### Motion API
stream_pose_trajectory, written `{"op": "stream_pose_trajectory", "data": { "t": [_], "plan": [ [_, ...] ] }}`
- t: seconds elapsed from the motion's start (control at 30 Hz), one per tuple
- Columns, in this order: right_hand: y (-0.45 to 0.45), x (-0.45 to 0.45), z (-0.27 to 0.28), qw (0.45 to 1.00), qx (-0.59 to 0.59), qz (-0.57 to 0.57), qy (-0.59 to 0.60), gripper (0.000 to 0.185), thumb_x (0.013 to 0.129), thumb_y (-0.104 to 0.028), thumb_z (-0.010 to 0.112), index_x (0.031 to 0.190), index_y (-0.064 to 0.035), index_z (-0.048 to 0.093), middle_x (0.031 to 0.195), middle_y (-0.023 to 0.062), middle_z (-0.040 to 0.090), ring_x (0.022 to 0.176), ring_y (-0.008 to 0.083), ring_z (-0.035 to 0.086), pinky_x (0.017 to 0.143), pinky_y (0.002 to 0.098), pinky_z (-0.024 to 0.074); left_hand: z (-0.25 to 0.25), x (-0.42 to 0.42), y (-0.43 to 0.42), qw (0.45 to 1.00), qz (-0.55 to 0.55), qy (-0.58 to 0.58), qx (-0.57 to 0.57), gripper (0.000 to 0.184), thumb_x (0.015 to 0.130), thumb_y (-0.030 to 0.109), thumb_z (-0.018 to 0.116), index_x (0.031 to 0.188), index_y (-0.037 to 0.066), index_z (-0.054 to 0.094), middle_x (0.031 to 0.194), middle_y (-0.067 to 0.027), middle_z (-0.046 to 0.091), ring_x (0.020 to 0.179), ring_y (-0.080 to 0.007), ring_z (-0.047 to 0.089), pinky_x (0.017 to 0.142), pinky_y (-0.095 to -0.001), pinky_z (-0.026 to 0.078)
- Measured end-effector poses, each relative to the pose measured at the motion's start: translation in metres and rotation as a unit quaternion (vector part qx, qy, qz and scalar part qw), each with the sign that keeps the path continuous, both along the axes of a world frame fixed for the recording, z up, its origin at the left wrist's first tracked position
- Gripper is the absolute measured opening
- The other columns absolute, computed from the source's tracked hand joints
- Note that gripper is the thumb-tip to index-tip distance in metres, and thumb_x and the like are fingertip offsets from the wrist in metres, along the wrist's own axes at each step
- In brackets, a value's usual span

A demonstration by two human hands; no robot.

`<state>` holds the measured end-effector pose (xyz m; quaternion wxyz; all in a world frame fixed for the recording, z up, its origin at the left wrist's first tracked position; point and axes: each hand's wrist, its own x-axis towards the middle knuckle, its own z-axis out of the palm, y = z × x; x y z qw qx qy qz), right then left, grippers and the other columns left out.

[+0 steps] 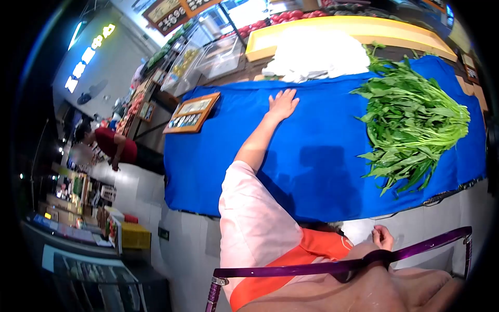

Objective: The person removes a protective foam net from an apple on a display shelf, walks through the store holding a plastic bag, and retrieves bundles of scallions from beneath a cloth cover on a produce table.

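Observation:
My left hand [283, 104] lies flat on the blue cloth [223, 161], fingers spread, near its far edge. Nothing is in it. Low in the view, close to my body and beyond the near edge of the cloth, my right hand [383, 237] hangs with loosely curled fingers and a gap beside the thumb; no object shows in it. A large bunch of leafy green vegetables [405, 117] rests on the right part of the cloth, stems pointing right. White material [317, 54], overexposed, sits just past the cloth's far edge.
A framed wooden sign [192, 113] stands at the cloth's left corner. Behind are a yellow tray [410, 34], clear bins [221, 56] and red produce [286, 16]. A person in a dark red top [112, 145] is at the left. Purple glasses [312, 268] cross the bottom.

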<state>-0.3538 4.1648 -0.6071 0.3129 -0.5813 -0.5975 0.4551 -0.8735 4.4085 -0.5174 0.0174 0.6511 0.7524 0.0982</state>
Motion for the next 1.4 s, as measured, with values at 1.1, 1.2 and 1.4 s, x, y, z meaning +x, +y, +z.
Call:
{"op": "stream_pose_trajectory", "data": {
  "t": [1.1, 1.2, 1.4],
  "plan": [
    [-0.001, -0.201, 0.069, 0.953, 0.174, 0.220, -0.114, 0.026, 0.079, -0.009, 0.058, 0.104, -0.0028, 0.061, 0.087, 0.0157, 0.065, 0.075, 0.0256, 0.063, 0.070, 0.0332, 0.0482, 0.086, 0.079, -0.294, 0.885, -0.169, 0.012, 0.433, 0.016, 0.071, 0.012, 0.067, 0.087, 0.014, 0.065, 0.068, -0.0033, 0.062, 0.061, -0.0210, 0.059, 0.054, -0.0320, 0.046],
    [0.016, -0.244, 0.065, 0.951, 0.184, 0.239, -0.061, 0.031, 0.079, -0.015, 0.061, 0.107, -0.0014, 0.060, 0.082, 0.0133, 0.065, 0.072, 0.0224, 0.062, 0.070, 0.0324, 0.0477, 0.084, 0.074, -0.300, 0.889, -0.197, 0.018, 0.414, 0.016, 0.071, 0.013, 0.067, 0.086, 0.013, 0.065, 0.065, -0.0034, 0.060, 0.059, -0.0204, 0.058, 0.052, -0.0326, 0.043],
    [0.029, -0.276, 0.114, 0.953, 0.035, 0.213, 0.211, 0.027, 0.079, -0.016, 0.065, 0.103, -0.0036, 0.063, 0.094, 0.0023, 0.064, 0.082, 0.0132, 0.057, 0.073, 0.0284, 0.0460, 0.074, 0.090, -0.330, 0.846, -0.265, 0.041, 0.462, 0.017, 0.066, 0.009, 0.063, 0.082, 0.005, 0.060, 0.077, -0.0067, 0.056, 0.069, -0.0231, 0.055, 0.058, -0.0319, 0.044]
  ]
}}
